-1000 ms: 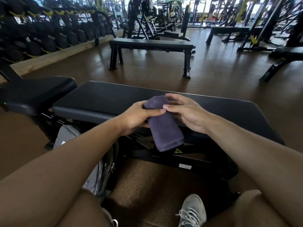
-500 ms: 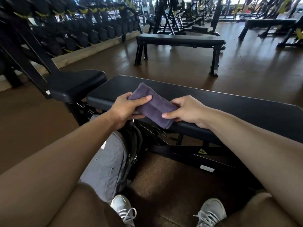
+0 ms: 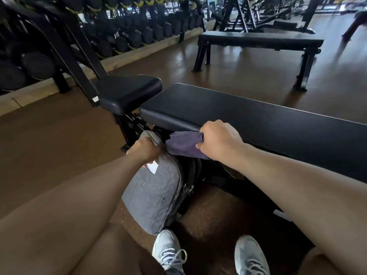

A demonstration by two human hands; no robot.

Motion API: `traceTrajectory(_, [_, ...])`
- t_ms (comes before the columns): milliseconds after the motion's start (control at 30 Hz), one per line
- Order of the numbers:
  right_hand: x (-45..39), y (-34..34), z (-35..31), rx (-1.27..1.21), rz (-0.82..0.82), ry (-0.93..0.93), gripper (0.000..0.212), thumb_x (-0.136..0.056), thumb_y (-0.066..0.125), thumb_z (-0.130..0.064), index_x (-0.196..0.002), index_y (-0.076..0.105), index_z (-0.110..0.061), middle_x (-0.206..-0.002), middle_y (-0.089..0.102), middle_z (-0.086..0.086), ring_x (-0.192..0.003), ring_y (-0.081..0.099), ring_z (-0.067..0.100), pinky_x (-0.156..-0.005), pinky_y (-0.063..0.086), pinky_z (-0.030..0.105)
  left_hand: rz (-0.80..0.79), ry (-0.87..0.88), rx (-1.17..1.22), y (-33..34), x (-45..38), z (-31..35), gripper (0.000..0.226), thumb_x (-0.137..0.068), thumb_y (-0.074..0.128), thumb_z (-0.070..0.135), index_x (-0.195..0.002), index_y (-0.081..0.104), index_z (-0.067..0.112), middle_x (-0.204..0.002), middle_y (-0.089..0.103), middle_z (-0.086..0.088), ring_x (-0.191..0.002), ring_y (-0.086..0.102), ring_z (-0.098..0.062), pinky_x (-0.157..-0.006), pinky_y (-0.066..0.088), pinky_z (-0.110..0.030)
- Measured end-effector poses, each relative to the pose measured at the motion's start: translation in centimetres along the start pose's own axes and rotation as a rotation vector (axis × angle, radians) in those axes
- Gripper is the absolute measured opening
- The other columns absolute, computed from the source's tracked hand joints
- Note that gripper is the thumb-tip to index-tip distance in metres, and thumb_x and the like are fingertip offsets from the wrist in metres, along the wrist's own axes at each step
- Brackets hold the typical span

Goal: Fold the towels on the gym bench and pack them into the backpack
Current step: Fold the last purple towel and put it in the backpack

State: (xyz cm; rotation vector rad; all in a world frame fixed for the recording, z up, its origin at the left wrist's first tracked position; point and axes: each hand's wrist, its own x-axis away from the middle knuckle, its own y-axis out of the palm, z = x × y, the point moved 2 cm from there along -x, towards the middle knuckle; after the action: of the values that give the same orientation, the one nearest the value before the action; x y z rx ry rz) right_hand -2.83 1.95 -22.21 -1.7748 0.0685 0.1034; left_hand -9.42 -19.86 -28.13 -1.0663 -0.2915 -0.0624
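Gym: benches (image 3: 258,39), probably dumbbell rack (image 3: 119,34).

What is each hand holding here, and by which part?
Right hand grips the folded purple towel at its right end. Left hand grips the grey backpack at its top edge.

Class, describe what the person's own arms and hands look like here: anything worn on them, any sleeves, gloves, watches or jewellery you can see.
Both forearms are bare: no sleeves reach into view. The left hand and the right hand wear no gloves. No watch, bracelet or strap shows on either wrist, and no ring is visible on the fingers that show. No marks or tattoos are visible on the arms.
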Motion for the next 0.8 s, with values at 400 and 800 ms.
traceTrajectory(400, [-1.0, 2.0, -1.9, 0.244, 0.051, -0.104, 0.008, -0.086, 0.068, -0.032, -0.09, 0.066, -0.026, -0.067, 0.044, -0.004, -0.078, 0.065, 0.027, -0.063, 0.034, 0.031, -0.196, -0.128, 0.063, 1.5, -1.7, 0.7, 0.028, -0.098, 0.051, 0.028, -0.098, 0.066, 0.003, -0.087, 0.075, -0.009, -0.082, 0.075, -0.022, -0.069, 0.063, -0.038])
traceTrajectory(800, [-2.1, 5.2, -4.9, -0.24, -0.454, -0.021, 0.034, -0.082, 0.078, -0.039, -0.099, 0.074, -0.01, -0.063, 0.072, 0.008, -0.042, 0.064, 0.015, -0.05, 0.055, 0.023, -0.453, -0.042, 0.353, -2.3, 3.0, -7.4, 0.018, -0.1, 0.058, 0.01, -0.109, 0.067, -0.003, -0.096, 0.075, -0.021, -0.097, 0.074, -0.031, -0.089, 0.061, -0.046])
